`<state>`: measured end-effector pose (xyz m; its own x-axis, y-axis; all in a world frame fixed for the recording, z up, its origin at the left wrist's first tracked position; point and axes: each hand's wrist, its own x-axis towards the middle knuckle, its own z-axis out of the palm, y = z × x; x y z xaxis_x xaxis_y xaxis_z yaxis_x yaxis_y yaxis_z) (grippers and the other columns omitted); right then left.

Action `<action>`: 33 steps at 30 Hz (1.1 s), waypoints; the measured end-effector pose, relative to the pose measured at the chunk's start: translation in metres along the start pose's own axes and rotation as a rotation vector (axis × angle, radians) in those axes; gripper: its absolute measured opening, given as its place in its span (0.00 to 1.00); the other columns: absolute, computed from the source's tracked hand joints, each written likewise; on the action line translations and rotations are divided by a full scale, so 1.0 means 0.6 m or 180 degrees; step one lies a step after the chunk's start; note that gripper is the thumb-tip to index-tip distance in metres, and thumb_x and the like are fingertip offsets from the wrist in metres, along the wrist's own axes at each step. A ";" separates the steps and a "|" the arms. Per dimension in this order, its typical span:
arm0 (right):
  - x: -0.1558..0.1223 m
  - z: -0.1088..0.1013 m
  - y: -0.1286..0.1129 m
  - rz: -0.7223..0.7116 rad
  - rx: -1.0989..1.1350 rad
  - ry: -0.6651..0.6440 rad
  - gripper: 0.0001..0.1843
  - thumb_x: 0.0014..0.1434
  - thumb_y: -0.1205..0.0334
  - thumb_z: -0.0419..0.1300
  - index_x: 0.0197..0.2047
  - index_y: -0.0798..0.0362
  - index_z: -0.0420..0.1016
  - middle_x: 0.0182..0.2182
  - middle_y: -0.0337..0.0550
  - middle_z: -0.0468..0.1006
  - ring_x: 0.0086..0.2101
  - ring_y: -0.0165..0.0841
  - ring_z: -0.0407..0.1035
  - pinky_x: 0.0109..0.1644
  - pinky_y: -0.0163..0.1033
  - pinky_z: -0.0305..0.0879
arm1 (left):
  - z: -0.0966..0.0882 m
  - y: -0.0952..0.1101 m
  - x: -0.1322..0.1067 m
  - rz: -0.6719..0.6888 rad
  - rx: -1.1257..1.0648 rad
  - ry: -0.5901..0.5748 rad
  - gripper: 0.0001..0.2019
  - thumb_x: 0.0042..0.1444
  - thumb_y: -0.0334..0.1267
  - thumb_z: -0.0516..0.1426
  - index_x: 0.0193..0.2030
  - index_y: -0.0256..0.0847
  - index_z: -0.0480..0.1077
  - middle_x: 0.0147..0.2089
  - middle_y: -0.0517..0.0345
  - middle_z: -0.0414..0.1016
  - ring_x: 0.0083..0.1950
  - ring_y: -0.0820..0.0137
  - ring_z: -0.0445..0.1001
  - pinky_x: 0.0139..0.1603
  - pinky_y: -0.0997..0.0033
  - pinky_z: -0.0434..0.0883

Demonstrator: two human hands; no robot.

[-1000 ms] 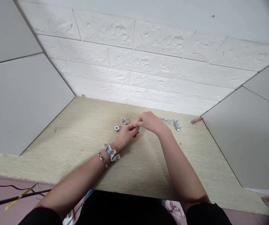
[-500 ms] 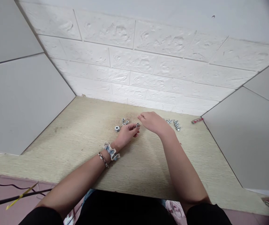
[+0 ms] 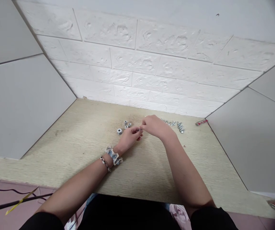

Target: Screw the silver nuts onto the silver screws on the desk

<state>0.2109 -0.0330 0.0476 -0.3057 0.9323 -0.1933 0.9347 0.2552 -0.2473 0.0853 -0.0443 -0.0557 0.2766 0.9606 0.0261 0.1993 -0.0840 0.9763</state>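
My left hand (image 3: 129, 135) rests near the middle of the wooden tabletop, thumb and fingers closed on a small silver metal nut (image 3: 140, 129), now mostly covered. My right hand (image 3: 154, 126) reaches over from the right. Its fingertips are pinched together right at the nut, touching it or very near it; what they grip is hidden. Just beyond my left hand lie several silver nuts (image 3: 126, 122), one partly behind the fingers. A larger round metal piece with a dark centre hole (image 3: 119, 131) sits to their left.
Several silver bolts (image 3: 179, 127) lie in a row behind and right of my right hand. A red can-like object (image 3: 201, 122) is by the right panel. A white brick-pattern wall (image 3: 137, 80) closes the back; grey panels (image 3: 32, 105) flank the wooden tabletop (image 3: 84, 127).
My right hand has moved slightly left and down, bringing its fingertips together onto the nut in my left hand. The left hand has stayed almost still.
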 end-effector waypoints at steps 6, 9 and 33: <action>-0.002 0.000 -0.007 0.0149 0.0253 -0.0082 0.21 0.62 0.55 0.45 0.25 0.54 0.72 0.31 0.48 0.76 0.30 0.31 0.67 0.30 0.35 0.53 | -0.006 0.015 0.003 -0.0062 -0.0160 0.0092 0.12 0.52 0.43 0.53 0.25 0.36 0.66 0.23 0.61 0.66 0.24 0.77 0.65 0.27 0.76 0.64; -0.005 -0.004 -0.004 0.0086 0.0227 0.0071 0.20 0.62 0.56 0.44 0.30 0.54 0.73 0.33 0.48 0.76 0.32 0.32 0.67 0.31 0.34 0.54 | -0.008 0.015 0.005 -0.0044 -0.0254 0.0076 0.12 0.51 0.44 0.54 0.25 0.36 0.66 0.24 0.61 0.66 0.24 0.77 0.65 0.27 0.76 0.64; -0.010 -0.015 0.008 0.0027 0.0349 0.0032 0.15 0.59 0.59 0.46 0.30 0.54 0.72 0.33 0.46 0.75 0.32 0.31 0.65 0.30 0.34 0.54 | -0.018 0.022 0.000 0.0070 0.0115 -0.0004 0.12 0.54 0.44 0.53 0.28 0.37 0.67 0.26 0.60 0.68 0.25 0.76 0.65 0.29 0.75 0.62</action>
<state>0.2190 -0.0352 0.0561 -0.2955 0.9370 -0.1864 0.9117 0.2183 -0.3481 0.0780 -0.0427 -0.0404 0.2824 0.9581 0.0472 0.2269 -0.1145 0.9672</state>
